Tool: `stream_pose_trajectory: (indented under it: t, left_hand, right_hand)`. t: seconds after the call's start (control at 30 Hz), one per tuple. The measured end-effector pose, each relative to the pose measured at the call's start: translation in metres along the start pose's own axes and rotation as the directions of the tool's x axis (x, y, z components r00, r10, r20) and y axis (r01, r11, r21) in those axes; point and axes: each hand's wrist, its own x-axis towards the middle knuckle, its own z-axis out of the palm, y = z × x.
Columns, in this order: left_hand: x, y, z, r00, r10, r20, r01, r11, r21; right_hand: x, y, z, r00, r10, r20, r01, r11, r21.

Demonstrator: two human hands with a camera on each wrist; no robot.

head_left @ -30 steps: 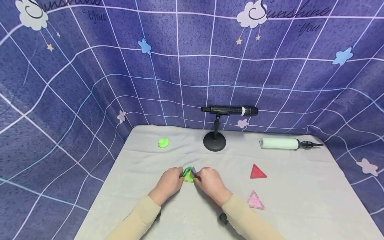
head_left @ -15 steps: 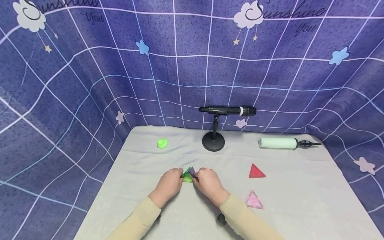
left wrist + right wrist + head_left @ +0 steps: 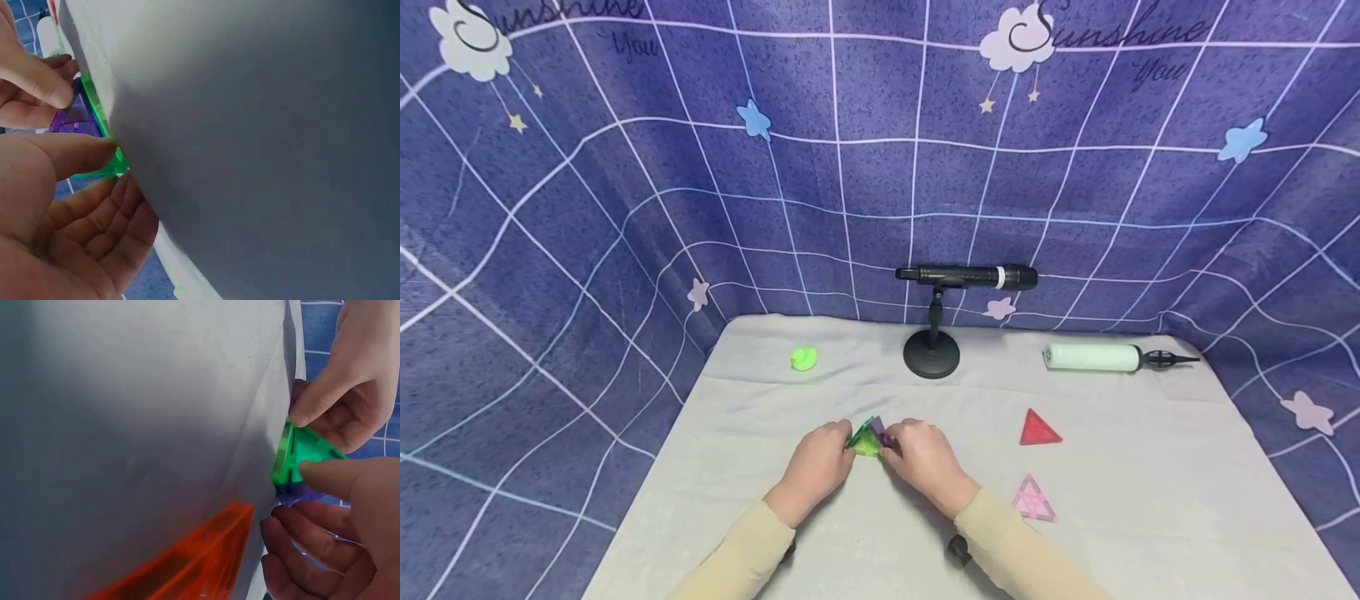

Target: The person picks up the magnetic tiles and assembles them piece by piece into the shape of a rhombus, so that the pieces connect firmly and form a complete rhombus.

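Note:
A yellow-green triangular magnetic tile [image 3: 868, 447] lies on the table between my hands. A green triangular tile [image 3: 314, 449] stands tilted along its left side, and a purple triangular tile [image 3: 80, 115] leans along its right side. My left hand [image 3: 816, 468] pinches the green tile between thumb and fingers at its outer lower edge. On the opposite side my right hand [image 3: 928, 460] pinches the purple tile, thumb toward me. Fingers partly cover both standing tiles. To the right lie a red triangular tile [image 3: 1040, 429] and a pink triangular tile [image 3: 1033, 500], both flat and untouched.
Behind the hands, a black microphone on a stand [image 3: 932, 354] rises from the white-covered table [image 3: 760, 408]. A small green toy duck [image 3: 804, 358] sits at the back left. A pale green hand pump [image 3: 1092, 357] lies at the back right, before a blue patterned curtain [image 3: 865, 167].
My left hand has shifted slightly left, and the green tile leans a little farther outward with it. My right hand stays at the purple tile. The head view has drifted slightly.

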Motion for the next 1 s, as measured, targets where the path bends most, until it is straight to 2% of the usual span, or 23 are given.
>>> stream_pose_trajectory:
  t: [0.23, 0.4, 0.5, 0.73, 1.0]
  left_hand:
    - [-0.006, 0.001, -0.003, 0.998, -0.013, -0.059, 0.01, 0.999, -0.048]
    - [-0.009, 0.009, -0.004, 0.996, 0.033, -0.087, -0.038, 0.998, -0.053]
    - [-0.012, 0.016, -0.003, 0.995, 0.065, -0.077, -0.071, 0.994, -0.08]
    - [-0.013, 0.041, 0.003, 0.992, 0.119, 0.043, -0.112, 0.983, -0.145]
    - [-0.007, 0.069, 0.006, 0.971, 0.171, 0.17, -0.141, 0.974, -0.175]
  right_hand:
    - [-0.009, 0.01, -0.006, 0.999, 0.011, -0.031, -0.012, 0.999, -0.034]
    - [-0.014, 0.023, -0.014, 0.996, 0.027, -0.08, -0.031, 0.999, -0.04]
    - [-0.02, 0.033, -0.019, 0.995, 0.037, -0.096, -0.042, 0.998, -0.048]
    - [-0.031, 0.059, -0.033, 0.99, 0.077, -0.12, -0.087, 0.993, -0.078]
    - [-0.046, 0.089, -0.051, 0.982, 0.114, -0.15, -0.133, 0.983, -0.126]
